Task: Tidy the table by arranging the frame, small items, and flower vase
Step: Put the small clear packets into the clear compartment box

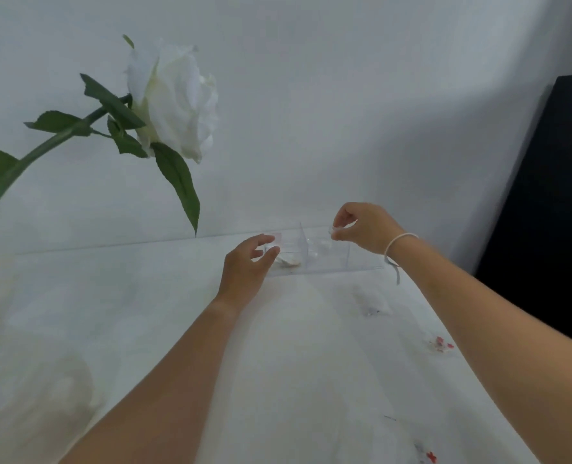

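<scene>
A clear acrylic box (351, 266) with compartments stands at the back of the white table. My left hand (247, 266) rests against its left end, fingers apart, holding nothing. My right hand (361, 229) hovers over the right compartment and pinches a small pale item (332, 231) between thumb and fingers. Pale shell-like pieces (289, 261) lie in the left compartment, and another pale piece (325, 244) lies in the middle one. A white rose (177, 98) on a green stem leans in from the left; its vase is out of view.
Small items lie on the table to the right: a clear one (371, 309), a red-and-white one (440, 343) and another at the lower edge (427, 457). A dark panel (552, 212) stands at the right. A blurred white shape (20, 380) fills the lower left.
</scene>
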The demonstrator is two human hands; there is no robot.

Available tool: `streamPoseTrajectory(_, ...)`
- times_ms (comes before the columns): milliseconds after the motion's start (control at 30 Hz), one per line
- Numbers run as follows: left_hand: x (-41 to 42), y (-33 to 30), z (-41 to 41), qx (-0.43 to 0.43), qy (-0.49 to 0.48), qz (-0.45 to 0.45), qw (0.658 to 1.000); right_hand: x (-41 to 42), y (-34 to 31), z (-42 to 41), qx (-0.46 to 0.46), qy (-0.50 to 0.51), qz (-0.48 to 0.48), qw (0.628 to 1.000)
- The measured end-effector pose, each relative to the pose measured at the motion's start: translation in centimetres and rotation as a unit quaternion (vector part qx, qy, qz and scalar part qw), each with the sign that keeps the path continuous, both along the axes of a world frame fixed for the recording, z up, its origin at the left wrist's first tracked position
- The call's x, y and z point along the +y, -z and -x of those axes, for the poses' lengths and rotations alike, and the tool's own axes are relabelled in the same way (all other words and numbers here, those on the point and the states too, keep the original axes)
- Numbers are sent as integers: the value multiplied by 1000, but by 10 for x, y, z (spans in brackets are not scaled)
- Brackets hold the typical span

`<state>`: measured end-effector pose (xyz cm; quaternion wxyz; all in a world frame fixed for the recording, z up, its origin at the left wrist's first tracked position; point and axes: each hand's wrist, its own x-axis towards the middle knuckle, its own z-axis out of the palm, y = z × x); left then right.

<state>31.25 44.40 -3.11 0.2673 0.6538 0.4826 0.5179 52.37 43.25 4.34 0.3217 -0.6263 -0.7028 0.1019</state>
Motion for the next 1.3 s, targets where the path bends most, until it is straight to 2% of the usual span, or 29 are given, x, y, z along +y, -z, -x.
streamPoseTrajectory(100, 0, 1, 0, 0, 2, -3, 1000, 12, -1, 1, -75, 12, 60, 995)
streamPoseTrajectory(267, 2, 2, 2, -2, 6, -4, 1000, 23, -10, 12, -140, 2, 130, 982)
streamPoseTrajectory(500, 3, 3, 2, -16, 15, 2, 1000, 25, -24, 29, -259, -3, 250, 933)
streamPoseTrajectory(700, 4, 4, 2, -22, 16, 7, 1000, 26, -24, 30, -268, -1, 251, 930)
streamPoseTrajectory(833, 4, 4, 2, -16, 11, 3, 1000, 23, -19, 26, -274, 2, 212, 938)
streamPoseTrajectory(900, 3, 4, 1, -14, 14, 2, 1000, 22, -15, 19, -234, 4, 154, 960)
streamPoseTrajectory(967, 2, 3, 1, -13, 17, 1, 1000, 14, -14, 11, -149, 5, 85, 985)
streamPoseTrajectory(1100, -1, 2, 0, -19, 12, 6, 1000, -19, -8, -10, -35, 11, -46, 998)
streamPoseTrajectory(1200, -7, 1, -3, 3, 1, -12, 1000, -52, 0, -31, -4, 33, -72, 997)
streamPoseTrajectory(1300, -15, -2, -7, 28, -35, -64, 997, -78, 12, -52, 33, 57, -32, 997)
